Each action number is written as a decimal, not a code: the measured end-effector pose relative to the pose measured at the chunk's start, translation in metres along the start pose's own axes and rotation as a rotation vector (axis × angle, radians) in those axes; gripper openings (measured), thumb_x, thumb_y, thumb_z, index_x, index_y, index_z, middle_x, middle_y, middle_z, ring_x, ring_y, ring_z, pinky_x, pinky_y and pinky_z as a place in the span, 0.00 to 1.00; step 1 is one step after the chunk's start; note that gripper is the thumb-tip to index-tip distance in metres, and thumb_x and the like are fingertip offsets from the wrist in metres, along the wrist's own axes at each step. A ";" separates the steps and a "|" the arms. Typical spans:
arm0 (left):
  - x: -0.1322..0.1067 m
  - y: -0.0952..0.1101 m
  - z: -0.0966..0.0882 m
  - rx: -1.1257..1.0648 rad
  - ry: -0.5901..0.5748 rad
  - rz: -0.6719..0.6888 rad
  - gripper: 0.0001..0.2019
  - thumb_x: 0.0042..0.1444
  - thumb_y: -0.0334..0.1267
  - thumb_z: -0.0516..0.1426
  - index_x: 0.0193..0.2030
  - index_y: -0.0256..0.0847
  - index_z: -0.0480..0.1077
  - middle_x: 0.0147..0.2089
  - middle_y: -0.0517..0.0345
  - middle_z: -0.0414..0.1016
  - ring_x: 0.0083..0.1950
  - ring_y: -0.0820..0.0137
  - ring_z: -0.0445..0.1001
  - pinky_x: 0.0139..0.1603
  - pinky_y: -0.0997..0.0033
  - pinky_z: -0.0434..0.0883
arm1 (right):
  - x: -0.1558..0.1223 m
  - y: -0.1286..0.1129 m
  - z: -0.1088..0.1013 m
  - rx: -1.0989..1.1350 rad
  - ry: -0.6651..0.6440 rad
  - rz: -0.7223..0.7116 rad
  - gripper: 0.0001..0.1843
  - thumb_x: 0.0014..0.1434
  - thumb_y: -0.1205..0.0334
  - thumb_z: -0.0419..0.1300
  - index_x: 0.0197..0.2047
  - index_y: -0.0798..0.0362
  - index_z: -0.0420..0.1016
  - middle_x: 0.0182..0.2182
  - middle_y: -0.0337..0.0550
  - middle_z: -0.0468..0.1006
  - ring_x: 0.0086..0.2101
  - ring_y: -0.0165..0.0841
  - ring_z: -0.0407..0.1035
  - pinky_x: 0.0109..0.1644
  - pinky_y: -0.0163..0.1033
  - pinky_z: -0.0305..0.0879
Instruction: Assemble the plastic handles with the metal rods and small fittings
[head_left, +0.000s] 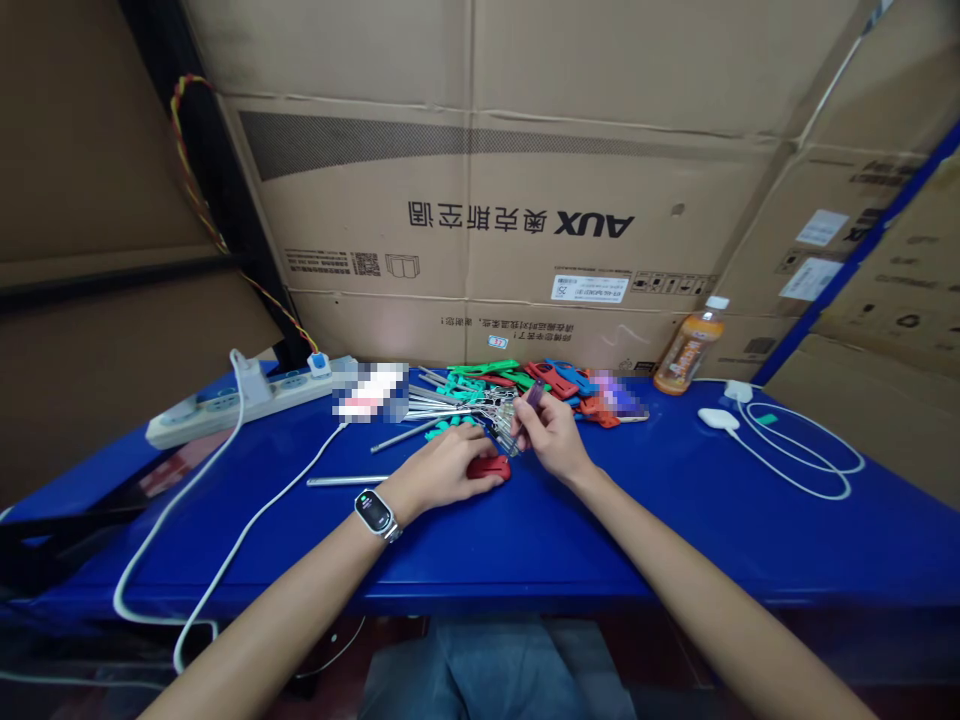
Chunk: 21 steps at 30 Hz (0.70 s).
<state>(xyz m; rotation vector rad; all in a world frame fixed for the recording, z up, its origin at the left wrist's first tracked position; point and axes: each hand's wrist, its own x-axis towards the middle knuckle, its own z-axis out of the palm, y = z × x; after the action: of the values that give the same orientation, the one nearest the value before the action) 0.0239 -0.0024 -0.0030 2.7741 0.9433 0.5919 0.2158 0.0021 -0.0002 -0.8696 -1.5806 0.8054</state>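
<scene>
My left hand [448,467] is closed around a red plastic handle [489,467], pressing it on the blue table. A thin metal rod [345,482] sticks out to the left from beneath that hand; whether it joins the red handle is hidden. In my right hand [551,437] is a small screwdriver [535,393] with a dark purple grip, pinched between the fingers and pointing down at the red handle's right end. Just beyond both hands lies a pile of metal rods [442,400], small metal clips, and green pieces [491,368].
Red and blue plastic pieces [574,378] lie behind my right hand, near a blurred phone [626,408]. An orange drink bottle [688,347] stands at the back right by a white charger cable [817,470]. A power strip [247,398] and cables occupy the left. Cardboard [480,200] walls the back.
</scene>
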 end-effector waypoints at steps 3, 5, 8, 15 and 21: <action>0.000 0.001 -0.001 0.031 -0.013 0.007 0.12 0.62 0.46 0.58 0.39 0.39 0.73 0.39 0.51 0.72 0.42 0.61 0.72 0.42 0.66 0.67 | 0.000 0.001 -0.001 0.017 -0.001 -0.011 0.22 0.63 0.41 0.56 0.29 0.51 0.66 0.21 0.38 0.73 0.17 0.27 0.64 0.21 0.34 0.61; 0.000 0.001 -0.001 0.040 -0.023 0.007 0.11 0.61 0.46 0.58 0.40 0.39 0.73 0.40 0.51 0.72 0.43 0.61 0.72 0.43 0.66 0.67 | 0.000 0.001 -0.001 0.026 0.001 -0.013 0.21 0.63 0.42 0.56 0.29 0.51 0.66 0.22 0.38 0.73 0.17 0.27 0.64 0.21 0.34 0.61; 0.000 0.000 -0.002 0.031 -0.029 0.001 0.10 0.60 0.45 0.59 0.39 0.39 0.73 0.40 0.52 0.72 0.44 0.61 0.72 0.44 0.66 0.67 | 0.001 0.001 -0.001 0.024 0.006 -0.009 0.21 0.63 0.42 0.56 0.30 0.51 0.66 0.22 0.38 0.73 0.17 0.28 0.64 0.21 0.34 0.61; 0.000 -0.001 -0.002 0.022 -0.030 -0.007 0.10 0.60 0.44 0.60 0.39 0.39 0.73 0.39 0.53 0.72 0.43 0.61 0.72 0.43 0.66 0.67 | 0.000 -0.002 0.002 -0.023 -0.014 -0.016 0.22 0.63 0.41 0.55 0.29 0.51 0.66 0.22 0.38 0.73 0.18 0.28 0.66 0.23 0.35 0.63; 0.000 -0.001 -0.003 0.009 -0.011 -0.015 0.09 0.59 0.44 0.60 0.38 0.40 0.74 0.38 0.53 0.72 0.43 0.61 0.72 0.43 0.66 0.68 | -0.002 -0.001 0.002 -0.053 -0.038 -0.037 0.22 0.64 0.42 0.54 0.29 0.51 0.66 0.22 0.38 0.73 0.19 0.28 0.66 0.24 0.35 0.64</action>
<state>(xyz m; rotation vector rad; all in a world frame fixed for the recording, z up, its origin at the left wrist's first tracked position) 0.0222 -0.0016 -0.0005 2.7726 0.9665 0.5712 0.2135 -0.0003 -0.0004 -0.8656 -1.6529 0.7605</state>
